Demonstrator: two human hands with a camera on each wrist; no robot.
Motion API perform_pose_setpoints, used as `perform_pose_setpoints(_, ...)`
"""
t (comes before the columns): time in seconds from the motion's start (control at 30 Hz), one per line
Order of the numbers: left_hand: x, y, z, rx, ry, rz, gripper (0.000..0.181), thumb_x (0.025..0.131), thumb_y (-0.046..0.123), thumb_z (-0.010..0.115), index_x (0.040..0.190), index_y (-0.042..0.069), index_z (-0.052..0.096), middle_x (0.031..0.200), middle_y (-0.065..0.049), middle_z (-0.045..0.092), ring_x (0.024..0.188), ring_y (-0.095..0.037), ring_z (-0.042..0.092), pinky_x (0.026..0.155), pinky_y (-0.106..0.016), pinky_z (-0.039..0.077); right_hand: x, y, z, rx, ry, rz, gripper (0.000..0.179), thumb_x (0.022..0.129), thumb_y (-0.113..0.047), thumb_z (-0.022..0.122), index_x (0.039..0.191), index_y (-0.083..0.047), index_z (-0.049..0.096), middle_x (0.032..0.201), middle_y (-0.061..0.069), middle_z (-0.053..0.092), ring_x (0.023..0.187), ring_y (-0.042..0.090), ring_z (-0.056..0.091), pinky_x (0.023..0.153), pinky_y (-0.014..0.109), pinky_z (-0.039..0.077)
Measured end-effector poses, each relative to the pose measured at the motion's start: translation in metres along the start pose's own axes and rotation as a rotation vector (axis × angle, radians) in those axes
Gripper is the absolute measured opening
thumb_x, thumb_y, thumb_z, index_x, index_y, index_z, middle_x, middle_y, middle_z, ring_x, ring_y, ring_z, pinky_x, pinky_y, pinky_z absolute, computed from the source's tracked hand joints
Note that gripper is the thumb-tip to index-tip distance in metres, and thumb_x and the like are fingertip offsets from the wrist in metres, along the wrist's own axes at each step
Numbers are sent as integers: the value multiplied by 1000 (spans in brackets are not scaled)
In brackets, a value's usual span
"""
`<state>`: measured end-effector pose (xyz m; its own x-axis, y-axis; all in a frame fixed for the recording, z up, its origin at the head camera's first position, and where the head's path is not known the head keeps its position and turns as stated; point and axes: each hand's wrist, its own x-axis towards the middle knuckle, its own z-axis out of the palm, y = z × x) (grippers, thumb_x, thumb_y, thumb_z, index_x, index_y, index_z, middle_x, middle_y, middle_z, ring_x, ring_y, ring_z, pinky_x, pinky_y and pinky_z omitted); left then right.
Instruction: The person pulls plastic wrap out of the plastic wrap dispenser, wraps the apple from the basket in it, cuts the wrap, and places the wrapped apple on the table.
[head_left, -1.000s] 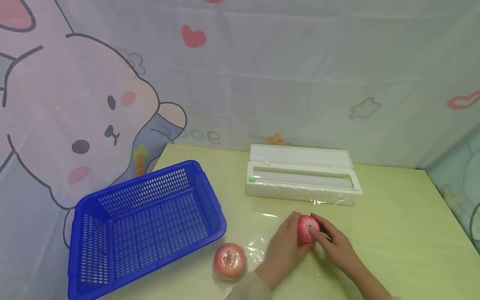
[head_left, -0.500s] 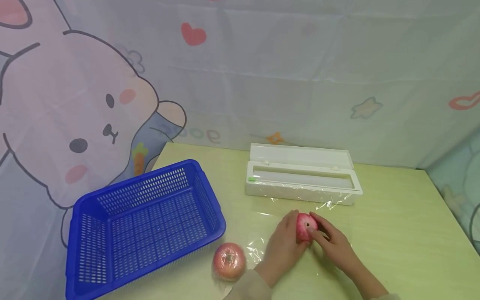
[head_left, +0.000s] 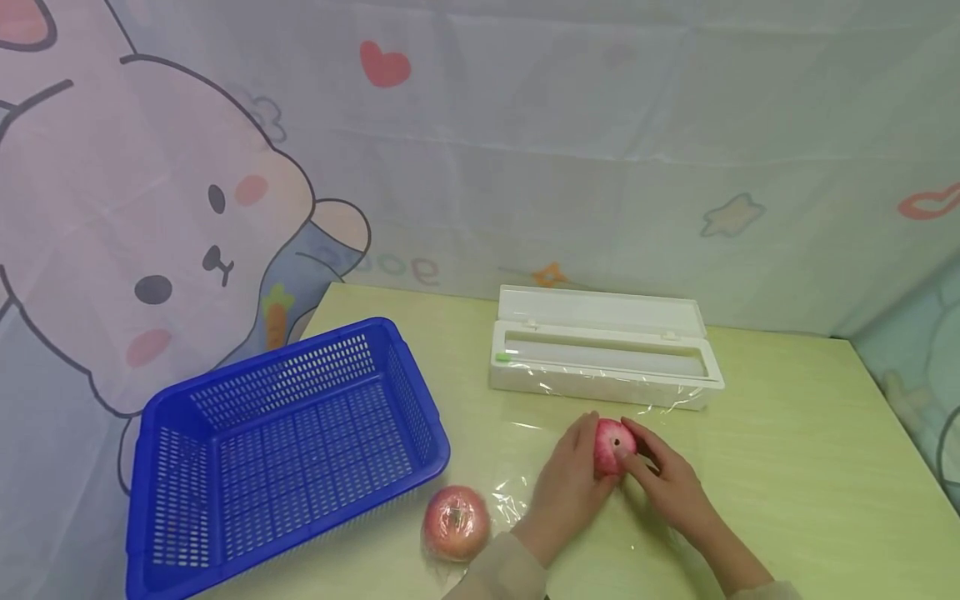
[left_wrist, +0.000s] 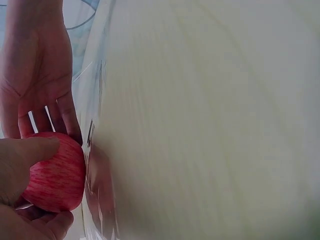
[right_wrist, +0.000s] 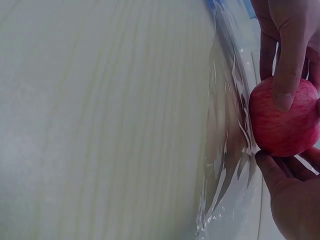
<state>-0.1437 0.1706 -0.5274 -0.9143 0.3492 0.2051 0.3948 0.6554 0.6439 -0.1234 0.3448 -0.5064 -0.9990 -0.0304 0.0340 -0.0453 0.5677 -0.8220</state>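
A pink-red apple (head_left: 609, 446) is held between both hands over a sheet of clear plastic film (head_left: 525, 427) spread on the table. My left hand (head_left: 567, 479) cups its left side. From the right, my right hand (head_left: 670, 485) grips it, with the thumb laid on the upper face near the dark hollow. In the left wrist view the apple (left_wrist: 56, 175) shows bare, striped skin, with fingers on opposite sides. Crinkled film (right_wrist: 227, 145) lies beside the apple (right_wrist: 284, 117) in the right wrist view. Where the apple's underside rests is hidden.
Behind the hands stands a white cling film box (head_left: 607, 379), lid up, a roll inside. A second apple (head_left: 456, 523), wrapped in film, sits left of the left forearm. A blue plastic basket (head_left: 300, 467) occupies the table's left side. A printed cloth (head_left: 562, 167) hangs behind.
The hands and apple shift very slightly away from the person, and the apple tilts a little, bringing its dark hollow more into sight. The grip stays the same.
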Motion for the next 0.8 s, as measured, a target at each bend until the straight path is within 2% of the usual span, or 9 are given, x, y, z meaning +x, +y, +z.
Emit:
perform_pose_setpoints(0.1, 1, 0, 0, 2, 11, 7, 84, 94, 27, 85, 162, 8, 40, 160, -11, 51, 145, -24, 54, 112, -35, 50, 1, -1, 0, 10, -5, 4, 53, 110, -22, 62, 158, -2, 49, 150, 25, 59, 138, 40, 56, 100, 13, 46)
perform_pose_setpoints(0.33, 1, 0, -2, -2, 2, -4, 85, 95, 25, 83, 164, 7, 37, 161, -12, 50, 144, -25, 54, 113, -35, 50, 4, 1, 1, -2, -5, 21, 54, 110, -25, 62, 158, -3, 48, 151, 24, 58, 139, 39, 56, 101, 15, 47)
perform_pose_setpoints(0.47, 0, 0, -3, -8, -9, -33, 87, 96, 25, 83, 165, 6, 35, 160, -13, 51, 144, -26, 55, 113, -36, 50, 5, 2, 2, -29, -2, 35, 55, 111, -27, 61, 159, -4, 48, 151, 24, 59, 137, 38, 58, 108, 38, 54)
perform_pose_setpoints(0.57, -1, 1, -3, 7, -20, -65, 88, 97, 27, 82, 166, 4, 33, 162, -14, 49, 144, -27, 55, 111, -36, 51, 5, 3, 3, -36, 0, 41, 56, 111, -28, 61, 159, -3, 47, 151, 25, 58, 138, 41, 58, 109, 56, 51)
perform_pose_setpoints(0.67, -5, 3, -7, 60, -46, -92, 91, 96, 30, 83, 166, 2, 32, 164, -17, 46, 145, -28, 54, 111, -36, 51, 2, 4, 1, -52, 12, 35, 56, 111, -28, 62, 158, -2, 47, 152, 25, 57, 138, 43, 57, 107, 55, 52)
perform_pose_setpoints(0.8, -15, 9, -18, 197, -119, -102, 92, 94, 33, 83, 164, -1, 34, 163, -18, 46, 145, -27, 53, 114, -32, 48, -5, 6, -6, -71, 25, 3, 58, 108, -28, 66, 158, -2, 49, 154, 21, 57, 137, 36, 59, 102, 32, 57)
